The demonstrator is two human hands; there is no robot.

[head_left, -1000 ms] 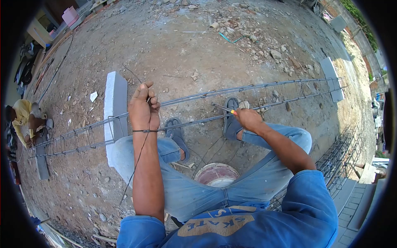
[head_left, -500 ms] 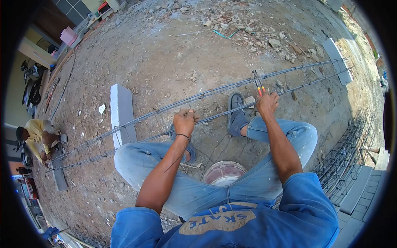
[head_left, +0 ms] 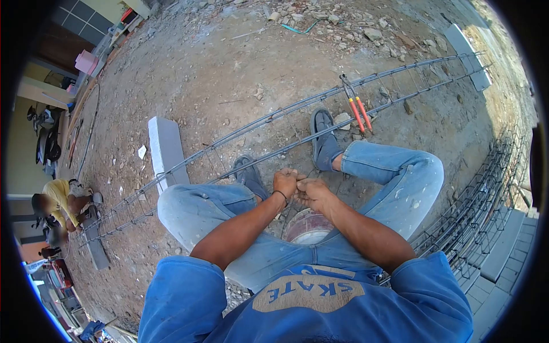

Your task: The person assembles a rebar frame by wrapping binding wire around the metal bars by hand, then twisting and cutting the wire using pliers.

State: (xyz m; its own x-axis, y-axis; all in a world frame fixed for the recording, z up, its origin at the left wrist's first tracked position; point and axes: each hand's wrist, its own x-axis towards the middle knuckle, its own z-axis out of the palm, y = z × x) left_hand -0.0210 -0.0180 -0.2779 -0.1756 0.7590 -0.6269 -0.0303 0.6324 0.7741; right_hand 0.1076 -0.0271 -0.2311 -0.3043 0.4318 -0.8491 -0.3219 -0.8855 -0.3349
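My left hand, with a dark band at the wrist, meets my right hand between my knees. The fingers of both are pinched together; whatever they hold is too small to make out. Beyond them a long rebar cage, made of thin bars with stirrups, runs slantwise across the view. Pincers with red and yellow handles lie across its bars on the right, out of my hands. A round, whitish-and-maroon bucket is just below my hands, partly hidden by my legs.
Pale blocks prop the cage at left and far right. At far left, a person in a yellow top crouches by the cage's end. More wire cages are heaped at right. Rubble covers the ground ahead.
My right hand has let go of the pincers, leaving them on the cage, and moved back toward me. My left hand has left the bars, and both hands have come together.
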